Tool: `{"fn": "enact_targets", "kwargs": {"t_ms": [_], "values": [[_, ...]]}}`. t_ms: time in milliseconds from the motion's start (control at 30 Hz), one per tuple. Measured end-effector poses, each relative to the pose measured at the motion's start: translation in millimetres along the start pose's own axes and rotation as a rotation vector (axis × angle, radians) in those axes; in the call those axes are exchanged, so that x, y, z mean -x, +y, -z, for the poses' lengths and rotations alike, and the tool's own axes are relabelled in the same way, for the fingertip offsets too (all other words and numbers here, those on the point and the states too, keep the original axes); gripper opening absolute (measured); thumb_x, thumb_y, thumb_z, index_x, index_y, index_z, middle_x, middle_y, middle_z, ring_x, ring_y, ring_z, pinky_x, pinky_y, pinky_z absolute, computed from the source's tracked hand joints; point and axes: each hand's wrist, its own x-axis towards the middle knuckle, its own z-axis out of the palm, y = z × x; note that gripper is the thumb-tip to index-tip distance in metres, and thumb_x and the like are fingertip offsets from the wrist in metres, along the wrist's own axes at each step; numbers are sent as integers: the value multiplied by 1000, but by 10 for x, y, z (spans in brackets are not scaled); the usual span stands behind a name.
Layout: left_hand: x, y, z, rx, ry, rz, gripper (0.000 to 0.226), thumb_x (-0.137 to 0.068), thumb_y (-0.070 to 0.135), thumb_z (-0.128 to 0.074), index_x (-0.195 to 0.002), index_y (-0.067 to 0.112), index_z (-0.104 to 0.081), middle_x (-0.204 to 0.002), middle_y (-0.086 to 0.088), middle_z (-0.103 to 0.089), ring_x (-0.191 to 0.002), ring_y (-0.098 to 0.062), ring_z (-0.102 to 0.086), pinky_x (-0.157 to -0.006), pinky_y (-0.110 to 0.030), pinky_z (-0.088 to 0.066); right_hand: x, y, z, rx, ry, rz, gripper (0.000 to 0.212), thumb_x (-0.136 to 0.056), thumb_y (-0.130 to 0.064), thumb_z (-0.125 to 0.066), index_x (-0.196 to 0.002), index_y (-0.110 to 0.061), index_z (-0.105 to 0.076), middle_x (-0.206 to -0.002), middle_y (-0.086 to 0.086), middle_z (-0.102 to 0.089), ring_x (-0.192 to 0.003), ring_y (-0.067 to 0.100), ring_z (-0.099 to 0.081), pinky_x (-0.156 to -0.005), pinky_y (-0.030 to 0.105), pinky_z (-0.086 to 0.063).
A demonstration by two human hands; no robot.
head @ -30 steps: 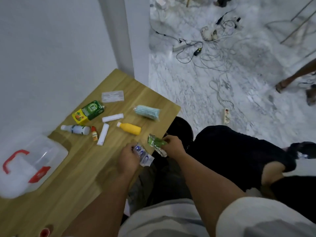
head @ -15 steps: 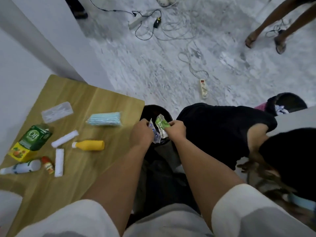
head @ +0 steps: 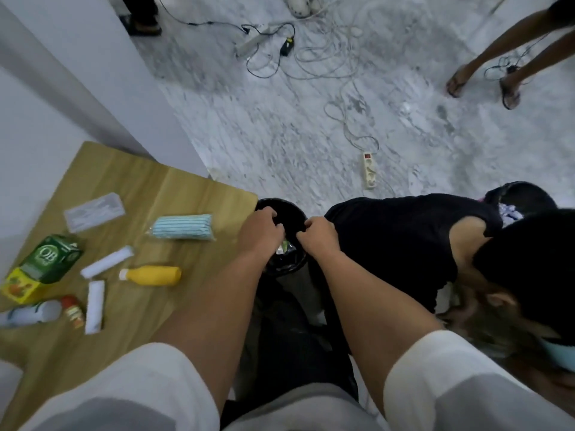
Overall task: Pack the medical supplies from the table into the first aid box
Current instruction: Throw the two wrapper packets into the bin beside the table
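The only marking I can read is "OB", in white letters inside a round emblem on the green carton lying at the left of the table. Smaller print beneath it is too blurred to read. The yellow box touching the carton appears to carry a picture, with no legible text.

Both hands are held over a black bin at centre frame, just off the right edge of the wooden table. Left hand and right hand have curled fingers; crumpled green and silver wrappers lie in the bin between them. Left of frame, on the table: blue mask pack, yellow bottle, green carton, two white rolls, clear packet.
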Motion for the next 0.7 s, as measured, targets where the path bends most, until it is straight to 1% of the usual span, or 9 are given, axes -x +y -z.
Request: {"fn": "enact_targets", "kwargs": {"t_ms": [67,133,167,233,267,300,400,567,700], "values": [[140,-27,230,-2,30,-17,38,-94,32,-62,-131,20,-65,-126,-2,-69,-116,-25,-63,-89,-36,-49,164,-177,34,80,-5,120,15,-86,-30,-68,-95,-19,-65,-83,3,-64,-75,22,-62,-62,31,-48],[316,-103,523,-3,76,-29,39,-95,34,-61,-130,20,-65,-127,-2,-67,-116,-26,-62,-90,-38,-50,365,-432,71,167,-5,253,22,-92,-33,-66,-96,-11,-63,-84,3,-62,-81,26,-63,-68,37,-54],[417,-172,688,-2,108,-29,40,-94,35,-61,-131,20,-65,-128,-2,-66,-116,-26,-62,-92,-39,-51,459,-568,68,209,0,310,27,-94,-34,-65,-101,-8,-65,-90,5,-64,-87,29,-65,-71,38,-55],[649,-372,1033,3,179,-30,43,-93,36,-61,-133,20,-64,-131,-2,-65,-118,-25,-61,-95,-41,-51,665,-862,31,247,4,406,41,-95,-38,-64,-125,-10,-67,-115,10,-70,-108,32,-66,-85,40,-57],[776,-499,1207,-12,214,-33,44,-93,36,-60,-133,20,-64,-132,-2,-64,-119,-25,-61,-94,-40,-51,783,-1021,-5,275,5,444,51,-95,-41,-64,-137,-11,-63,-127,10,-68,-116,31,-65,-92,41,-56],[913,-641,1386,-42,250,-30,43,-93,36,-59,-133,20,-63,-132,-2,-63,-118,-25,-61,-91,-39,-51,914,-1183,-44,313,9,486,57,-95,-43,-64,-143,-13,-58,-133,10,-67,-120,30,-64,-96,42,-55],[1361,-1148,1927,-130,376,24,37,-94,33,-59,-127,19,-65,-128,-4,-64,-111,-27,-63,-78,-35,-47,1336,-1696,-225,420,43,652,58,-95,-47,-63,-144,-15,-58,-133,9,-68,-121,29,-63,-96,40,-54],[2194,-2104,2600,-171,577,241,35,-93,35,-58,-123,19,-67,-120,-3,-63,-108,-28,-64,-82,-37,-50,2085,-2507,-687,524,-5,913,57,-93,-49,-61,-141,-18,-59,-138,8,-64,-127,29,-59,-100,38,-48],[2867,-2808,2780,-147,679,424,33,-94,36,-59,-121,19,-68,-118,-3,-63,-107,-27,-64,-83,-37,-51,2696,-2950,-1235,545,-85,1111,57,-94,-46,-62,-142,-17,-59,-141,8,-63,-131,29,-56,-103,37,-45]]}}
